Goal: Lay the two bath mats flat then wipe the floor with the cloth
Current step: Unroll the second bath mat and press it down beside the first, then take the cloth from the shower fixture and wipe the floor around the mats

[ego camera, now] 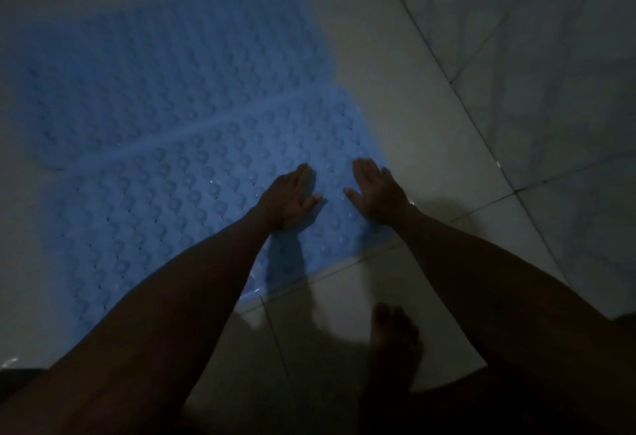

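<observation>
Two bare hands press flat on a blue bath mat in a dim, tiled bathroom. The left hand (287, 198) lies palm down with fingers together and thumb out to the right, resting on the near bath mat (165, 200) toward its right side. The right hand (377, 192) lies just beside it, also palm down with fingers extended, near the mat's right edge. Neither hand grips anything; both are spread open against the bubbled surface.

The near mat lies on the pale tiled floor (430, 118), its near-right corner reaching a dark grout line. A second blue bath mat (155, 66) of the same studded pattern lies farther away, and the far edge of the near mat meets or overlaps it along a raised seam running left to right; which of the two it is cannot be told in this light. Small glints of wetness show on the near mat and on the tiles at right.

A bare foot (394, 341) stands on the tile near the camera, right of the near mat's corner, blurred and in shadow. No cloth is in sight.
</observation>
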